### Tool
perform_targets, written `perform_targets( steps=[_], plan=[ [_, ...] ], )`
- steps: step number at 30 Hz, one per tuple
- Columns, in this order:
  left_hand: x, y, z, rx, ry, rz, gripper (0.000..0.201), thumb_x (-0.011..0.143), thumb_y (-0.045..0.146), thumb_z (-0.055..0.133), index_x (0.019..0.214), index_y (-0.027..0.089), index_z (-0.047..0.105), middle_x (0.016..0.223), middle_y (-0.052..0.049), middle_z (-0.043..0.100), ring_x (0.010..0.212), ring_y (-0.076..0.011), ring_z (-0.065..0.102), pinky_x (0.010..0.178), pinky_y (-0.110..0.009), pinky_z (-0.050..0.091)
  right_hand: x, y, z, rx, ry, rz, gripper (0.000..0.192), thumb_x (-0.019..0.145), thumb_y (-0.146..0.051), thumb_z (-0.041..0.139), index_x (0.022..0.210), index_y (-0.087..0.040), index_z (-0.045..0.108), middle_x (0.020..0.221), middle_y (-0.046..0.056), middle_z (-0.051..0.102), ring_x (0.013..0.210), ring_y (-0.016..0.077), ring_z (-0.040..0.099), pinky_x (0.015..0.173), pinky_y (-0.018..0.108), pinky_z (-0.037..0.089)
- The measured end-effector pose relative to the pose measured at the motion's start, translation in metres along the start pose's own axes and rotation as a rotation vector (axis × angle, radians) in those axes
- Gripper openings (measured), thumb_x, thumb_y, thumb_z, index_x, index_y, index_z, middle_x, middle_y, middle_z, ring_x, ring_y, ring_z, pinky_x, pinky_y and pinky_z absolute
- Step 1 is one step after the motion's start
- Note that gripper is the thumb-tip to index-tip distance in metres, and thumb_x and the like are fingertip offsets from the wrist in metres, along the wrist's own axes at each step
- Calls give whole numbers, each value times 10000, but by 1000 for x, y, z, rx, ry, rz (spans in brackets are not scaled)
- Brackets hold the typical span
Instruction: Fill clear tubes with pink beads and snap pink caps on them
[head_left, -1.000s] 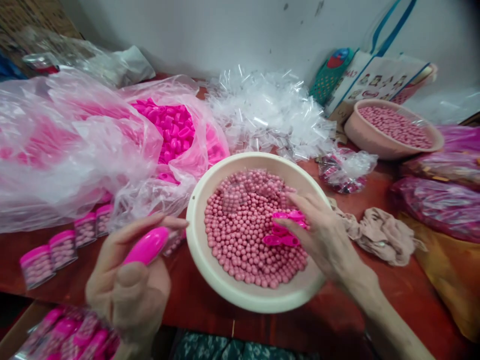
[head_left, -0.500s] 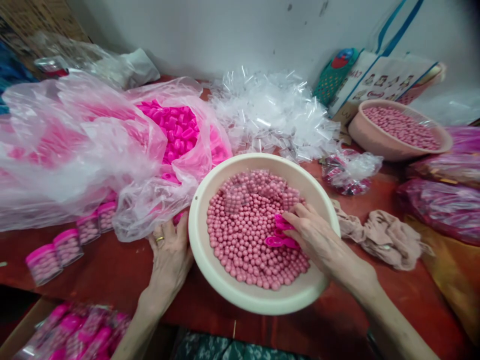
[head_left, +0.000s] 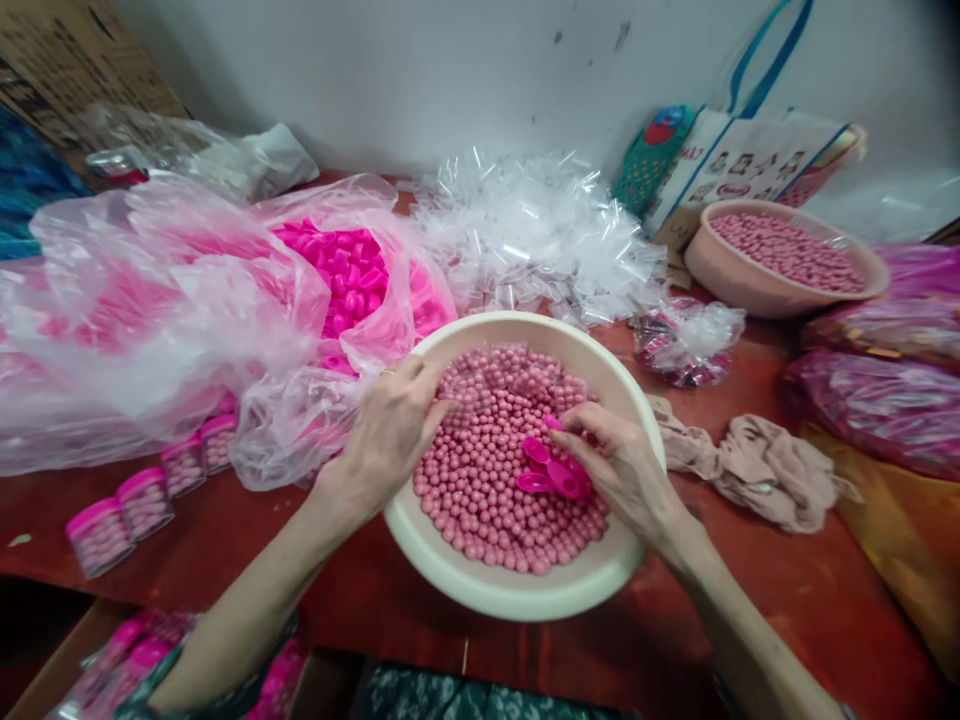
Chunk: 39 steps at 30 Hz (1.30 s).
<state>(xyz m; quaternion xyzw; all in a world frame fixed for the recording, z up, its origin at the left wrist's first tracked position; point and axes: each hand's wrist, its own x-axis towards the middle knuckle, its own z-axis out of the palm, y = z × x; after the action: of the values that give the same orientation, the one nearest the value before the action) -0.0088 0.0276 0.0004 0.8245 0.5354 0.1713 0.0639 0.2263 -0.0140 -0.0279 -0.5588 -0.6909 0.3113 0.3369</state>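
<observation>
A cream basin (head_left: 525,605) full of pink beads (head_left: 487,480) stands in front of me. My right hand (head_left: 619,455) is over its right side, thumb and fingertips closed on a small bright pink spoon (head_left: 553,423). Just below those fingers, several more pink spoons (head_left: 551,475) lie on the beads. My left hand (head_left: 397,425) reaches over the left rim, thumb apart from the fingers, with nothing visible in it. Clear plastic boxes (head_left: 476,385) rest on the beads close to its thumb, hard to make out against them.
Left of the basin is a plastic bag (head_left: 172,300) of pink lids (head_left: 352,275). Clear plastic pieces (head_left: 540,240) are heaped behind. Filled boxes (head_left: 146,505) line the left front. A second bead basin (head_left: 705,260), a crumpled cloth (head_left: 780,475) and purple packs (head_left: 877,410) are at right.
My left hand has risen from the table beside the basin to over its left rim. My right fingers have shifted on the pink spoons, which now lie fanned out differently.
</observation>
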Motion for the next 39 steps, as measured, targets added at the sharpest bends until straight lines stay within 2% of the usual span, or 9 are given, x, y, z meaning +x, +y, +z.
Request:
perform_targets(
  steps=[5, 12, 19, 20, 23, 27, 33, 37, 39],
  plan=[
    [16, 5, 9, 92, -154, 29, 94, 834, 150, 470, 873, 129, 553, 880, -80, 518, 815, -216, 533, 734, -336, 444, 0, 3, -10, 584, -66, 307, 274, 843, -421, 557, 785, -154, 576, 701, -2, 585, 560, 83, 490, 502, 202, 379],
    [8, 2, 14, 15, -135, 54, 59, 816, 137, 485, 777, 170, 514, 877, -61, 479, 782, -195, 503, 705, -322, 421, 6, 3, -8, 792, -103, 376, 323, 735, -310, 707, 985, -182, 547, 751, -20, 631, 631, 88, 577, 571, 187, 440],
    [0, -1, 15, -515, -177, 22, 81, 817, 192, 513, 738, 173, 508, 723, -10, 553, 699, -159, 535, 665, -298, 425, 2, 4, -7, 779, -117, 345, 235, 723, -304, 712, 904, -184, 623, 880, -1, 635, 786, 111, 597, 723, 215, 490],
    [-1, 0, 15, -671, -199, -25, 35, 809, 202, 529, 797, 171, 517, 749, -13, 579, 721, -160, 562, 670, -296, 443, 2, 3, -7, 795, -92, 354, 247, 718, -308, 715, 914, -188, 623, 869, -1, 633, 758, 106, 594, 699, 213, 497],
    [-4, 5, 14, -1114, -258, -157, 278, 763, 172, 574, 1022, 176, 472, 809, -16, 615, 783, -169, 617, 700, -303, 485, 2, -1, -5, 889, 23, 433, 323, 675, -303, 747, 957, -205, 623, 813, -13, 621, 606, 80, 562, 526, 178, 485],
    [-7, 10, 14, -1256, -316, -202, 416, 677, 84, 610, 1061, 169, 474, 833, -17, 613, 787, -153, 616, 702, -277, 492, 2, -20, -2, 1002, 226, 385, 210, 642, -238, 768, 794, -194, 629, 766, -28, 612, 625, 86, 587, 570, 198, 513],
    [-15, 25, 6, -1245, -301, -135, 467, 745, 113, 589, 1193, 189, 481, 981, -59, 628, 966, -206, 596, 805, -313, 492, 0, -48, 16, 846, 187, 233, 185, 706, -261, 731, 803, -201, 586, 745, -35, 599, 653, 102, 585, 611, 228, 502],
    [-24, 31, 6, -1158, -194, -116, 535, 807, 131, 543, 1317, 223, 408, 1319, -83, 464, 1169, -227, 485, 975, -323, 402, -6, -51, 26, 562, 151, 158, 126, 786, -292, 649, 848, -197, 594, 816, -15, 603, 709, 115, 579, 648, 243, 492],
    [-28, 31, 9, -1143, -192, -94, 560, 827, 128, 523, 1355, 237, 369, 1323, -73, 446, 1143, -199, 491, 986, -290, 383, -9, -49, 26, 404, 147, 61, 107, 829, -262, 594, 913, -199, 613, 899, 9, 615, 816, 140, 590, 730, 274, 488]
  ],
)
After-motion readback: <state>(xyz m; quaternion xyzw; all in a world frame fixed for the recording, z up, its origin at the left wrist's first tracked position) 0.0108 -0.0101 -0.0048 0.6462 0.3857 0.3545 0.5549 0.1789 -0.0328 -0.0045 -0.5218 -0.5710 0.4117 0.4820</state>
